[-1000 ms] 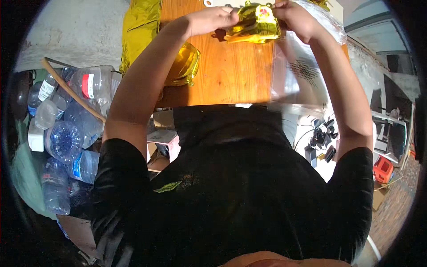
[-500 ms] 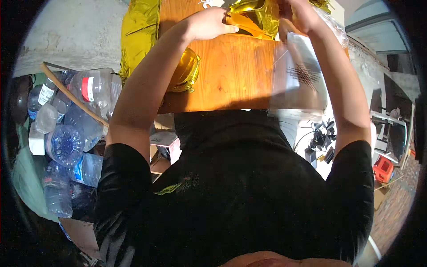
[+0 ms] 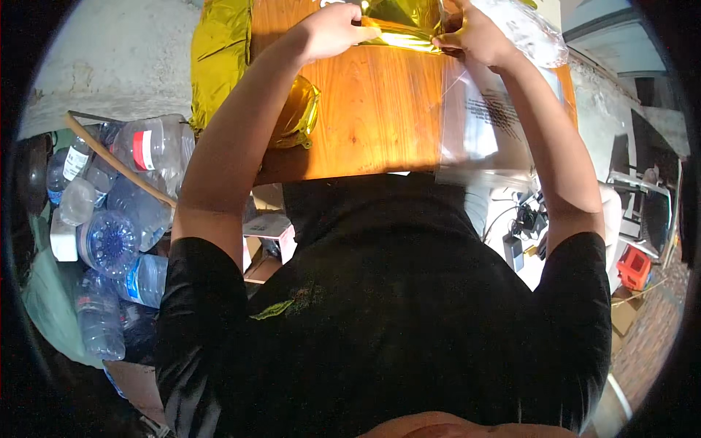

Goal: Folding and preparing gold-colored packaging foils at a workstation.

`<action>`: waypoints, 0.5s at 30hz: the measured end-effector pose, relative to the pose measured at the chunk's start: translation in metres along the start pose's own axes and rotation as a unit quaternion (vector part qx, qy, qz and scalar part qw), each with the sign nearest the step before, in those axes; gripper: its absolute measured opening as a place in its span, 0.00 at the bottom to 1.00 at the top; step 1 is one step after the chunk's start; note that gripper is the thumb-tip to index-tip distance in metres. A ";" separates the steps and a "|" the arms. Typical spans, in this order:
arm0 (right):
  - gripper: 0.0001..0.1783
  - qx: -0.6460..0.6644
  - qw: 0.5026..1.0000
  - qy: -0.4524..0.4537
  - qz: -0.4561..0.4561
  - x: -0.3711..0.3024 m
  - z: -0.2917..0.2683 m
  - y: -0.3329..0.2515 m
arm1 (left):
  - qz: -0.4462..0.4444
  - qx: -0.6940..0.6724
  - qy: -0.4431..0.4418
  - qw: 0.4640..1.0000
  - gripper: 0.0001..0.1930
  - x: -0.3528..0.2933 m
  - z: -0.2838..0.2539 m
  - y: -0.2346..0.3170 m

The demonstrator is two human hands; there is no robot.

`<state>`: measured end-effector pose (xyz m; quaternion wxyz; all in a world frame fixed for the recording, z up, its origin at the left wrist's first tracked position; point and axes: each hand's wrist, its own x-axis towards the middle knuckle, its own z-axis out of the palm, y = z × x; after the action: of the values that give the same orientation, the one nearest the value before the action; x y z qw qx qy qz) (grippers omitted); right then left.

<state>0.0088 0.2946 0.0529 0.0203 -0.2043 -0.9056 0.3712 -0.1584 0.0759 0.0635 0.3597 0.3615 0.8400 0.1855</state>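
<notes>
At the far side of the wooden table (image 3: 372, 117), a flat piece of shiny gold foil (image 3: 401, 36) stretches between my hands. My left hand (image 3: 330, 33) is closed on its left end, thumb lying along the near edge. My right hand (image 3: 478, 36) pinches the right end between thumb and fingers. The near edge of the foil looks folded into a band; its far part runs out of the picture. Beside my left forearm sits a puffed gold foil piece (image 3: 299, 109) with a crinkled rim, partly hidden by the arm. Longer gold foil (image 3: 219, 58) hangs at the table's left edge.
A clear plastic bag (image 3: 482, 131) with dark print lies under my right forearm, overhanging the near edge. Crumpled clear plastic (image 3: 529, 33) is at the far right. Plastic bottles (image 3: 109, 241) and a wooden stick (image 3: 120, 157) fill the left side. Black adapters (image 3: 515, 252) lie below right.
My right hand has come down and inward onto the foil's right end. The foil, loose and crumpled before, is now drawn flatter between both hands. My left hand has shifted slightly left.
</notes>
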 end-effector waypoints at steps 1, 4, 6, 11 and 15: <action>0.57 -0.001 1.000 0.004 -0.001 0.007 0.001 0.019 | 0.003 0.002 0.002 1.000 0.17 0.000 0.000 0.000; 0.52 0.269 0.880 -0.046 -0.388 0.022 0.007 0.061 | 0.048 -0.035 0.014 0.998 0.20 0.007 0.010 -0.006; 0.49 0.027 0.998 -0.054 -0.016 0.017 0.007 0.017 | 0.099 -0.067 0.166 0.979 0.23 -0.005 0.019 -0.010; 0.45 -0.041 0.998 -0.001 -0.044 0.014 0.005 0.024 | 0.242 0.002 0.498 0.833 0.27 -0.014 0.051 0.007; 0.43 -0.038 0.994 0.022 -0.104 0.018 0.019 -0.002 | 0.293 0.298 0.422 0.805 0.34 -0.021 0.098 -0.001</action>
<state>-0.0120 0.2879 0.0384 0.0715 -0.1175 -0.9347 0.3276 -0.0764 0.0644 0.0066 -0.2269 0.5658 0.7769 0.1572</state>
